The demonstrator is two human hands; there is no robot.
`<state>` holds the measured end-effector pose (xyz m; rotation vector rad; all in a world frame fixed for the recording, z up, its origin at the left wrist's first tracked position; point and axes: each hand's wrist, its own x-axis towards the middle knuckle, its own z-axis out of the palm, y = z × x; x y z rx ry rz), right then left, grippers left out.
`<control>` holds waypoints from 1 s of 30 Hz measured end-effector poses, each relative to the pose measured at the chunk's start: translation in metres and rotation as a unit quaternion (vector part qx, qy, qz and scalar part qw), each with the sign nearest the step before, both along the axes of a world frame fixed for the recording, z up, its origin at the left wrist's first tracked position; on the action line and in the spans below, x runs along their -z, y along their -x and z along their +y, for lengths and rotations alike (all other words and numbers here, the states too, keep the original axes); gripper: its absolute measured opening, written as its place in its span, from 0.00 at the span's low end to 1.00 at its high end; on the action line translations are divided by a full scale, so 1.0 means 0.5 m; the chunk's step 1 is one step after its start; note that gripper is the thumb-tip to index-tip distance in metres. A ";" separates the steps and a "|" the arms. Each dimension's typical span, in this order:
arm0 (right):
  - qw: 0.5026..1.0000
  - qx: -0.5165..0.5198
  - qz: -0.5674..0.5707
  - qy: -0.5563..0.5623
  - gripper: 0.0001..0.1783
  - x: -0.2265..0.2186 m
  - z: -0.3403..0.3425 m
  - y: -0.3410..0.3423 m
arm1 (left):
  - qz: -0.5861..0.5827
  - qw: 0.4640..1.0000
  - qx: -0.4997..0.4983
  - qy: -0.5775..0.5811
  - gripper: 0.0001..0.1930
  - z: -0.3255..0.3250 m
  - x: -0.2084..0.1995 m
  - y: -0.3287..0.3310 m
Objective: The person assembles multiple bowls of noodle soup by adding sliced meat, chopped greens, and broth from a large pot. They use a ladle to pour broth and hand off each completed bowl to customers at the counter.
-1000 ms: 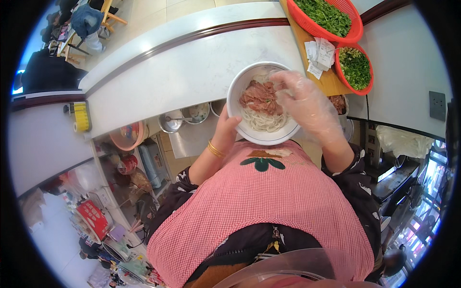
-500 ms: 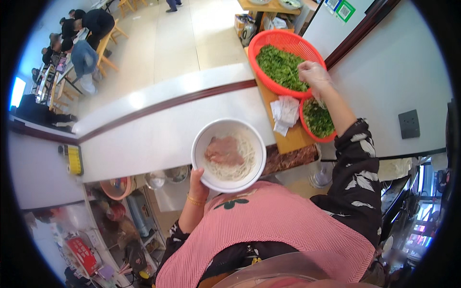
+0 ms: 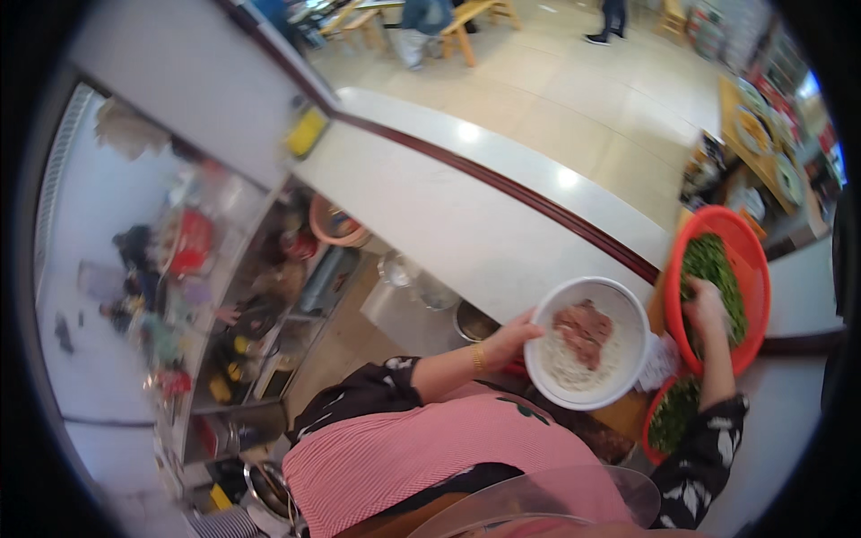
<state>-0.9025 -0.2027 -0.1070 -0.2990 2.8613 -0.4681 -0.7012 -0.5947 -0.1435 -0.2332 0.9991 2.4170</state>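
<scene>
My left hand [image 3: 515,339] grips the near left rim of a white bowl [image 3: 635,334], thumb over the edge. Pale noodles [image 3: 567,366] lie in the bowl under slices of reddish-brown meat [image 3: 585,332]. My right hand [image 3: 707,309], in a thin clear glove, reaches down into a large red plastic basket [image 3: 755,260]. Its fingers curl into the chopped leafy greens [image 3: 710,255] there, and the fingertips are partly hidden among them. Nearer to me, a smaller red basket [image 3: 652,430] with chopped greens sits beside my right forearm.
A white counter [image 3: 448,220] runs along a dark red ledge. Paper slips [image 3: 661,363] lie between the bowl and baskets. Shelves with a pink basin [image 3: 327,220] stand on the left, with metal bowls [image 3: 395,267] near them. A yellow object [image 3: 307,133] hangs by the wall. Beyond, a person stands.
My view has swung left, so the bowl and baskets appear farther right. My right hand has gone from above the greens down into them. The left hand still holds the bowl.
</scene>
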 end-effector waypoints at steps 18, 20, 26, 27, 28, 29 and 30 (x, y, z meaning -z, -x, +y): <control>0.984 0.143 0.036 0.103 0.21 -0.059 0.065 -0.055 | 0.056 0.993 0.047 0.096 0.22 0.024 -0.005 0.048; 0.920 0.271 -0.001 0.285 0.18 -0.089 0.035 -0.063 | 0.027 0.998 0.006 0.063 0.20 0.022 -0.018 0.059; 0.786 0.255 -0.061 0.560 0.09 -0.282 -0.129 -0.050 | 0.052 0.996 -0.003 0.068 0.27 0.033 -0.078 0.176; 0.793 0.221 -0.038 0.566 0.06 -0.304 -0.158 -0.058 | 0.080 0.994 -0.015 0.073 0.27 0.033 -0.086 0.174; 0.783 0.189 -0.048 0.590 0.06 -0.318 -0.187 -0.070 | 0.057 0.994 -0.011 0.091 0.27 0.031 -0.091 0.183; 0.772 0.184 -0.059 0.606 0.06 -0.325 -0.216 -0.099 | 0.056 0.994 -0.006 0.091 0.26 0.028 -0.097 0.181; 0.761 0.168 -0.074 0.622 0.06 -0.325 -0.247 -0.126 | 0.040 0.994 -0.003 0.097 0.26 0.022 -0.099 0.177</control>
